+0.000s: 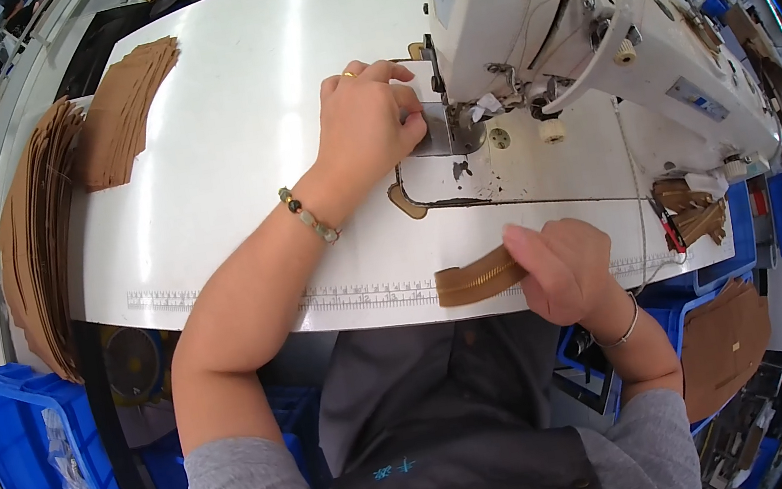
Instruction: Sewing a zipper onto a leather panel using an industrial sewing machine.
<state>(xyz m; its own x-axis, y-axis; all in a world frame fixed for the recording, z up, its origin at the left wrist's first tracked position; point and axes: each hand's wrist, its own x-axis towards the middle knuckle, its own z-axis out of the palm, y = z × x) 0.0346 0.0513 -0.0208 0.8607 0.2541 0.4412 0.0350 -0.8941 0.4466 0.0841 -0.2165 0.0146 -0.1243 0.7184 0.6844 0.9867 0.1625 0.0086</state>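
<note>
A white sewing machine [541, 30] stands at the far right of a white table [245, 145]. My left hand [366, 112] is at its metal needle plate [434, 127], just left of the presser foot. The fingers are bent, thumb and forefinger pinched together; whatever they hold, if anything, is hidden. By the table's front edge, my right hand [567, 269] is closed on one end of a brown zipper strip [477, 278] with gold-coloured teeth. The strip's free end points left, over the ruler marks.
Brown cut pieces lie in two stacks, a near stack [41, 236] and a far stack [129, 112], at the left. Red-and-black thread snips [670, 228] rest beside brown strips [694, 207] at the right. A blue bin [50, 467] stands below the table's left end.
</note>
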